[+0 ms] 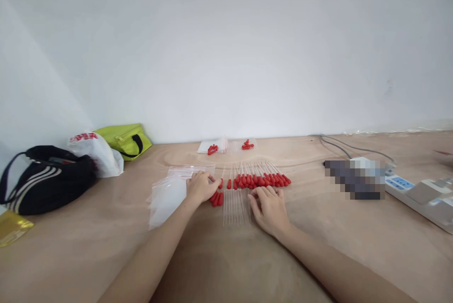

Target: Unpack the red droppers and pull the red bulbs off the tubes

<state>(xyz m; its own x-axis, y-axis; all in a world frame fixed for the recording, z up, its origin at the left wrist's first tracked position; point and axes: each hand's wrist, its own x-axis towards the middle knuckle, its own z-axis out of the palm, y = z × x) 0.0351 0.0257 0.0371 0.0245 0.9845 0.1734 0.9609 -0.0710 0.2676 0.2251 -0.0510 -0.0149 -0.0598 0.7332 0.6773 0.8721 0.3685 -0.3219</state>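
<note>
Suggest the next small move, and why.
I'd probably have the right hand pinch one of the clear tubes: it rests beside that bare row, loose red bulbs lie by the left hand, and the droppers beyond already carry bulbs.

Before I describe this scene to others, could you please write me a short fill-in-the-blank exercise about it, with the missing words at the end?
1. The row of bulbs near the right hand is ____ in colour.
2. The stacked bags lie nearer to the person's ____ hand.
3. The power strip is on the person's ____ side.
4. The bag with white stripes is mostly ____.

Missing words: red; left; right; black.
</note>
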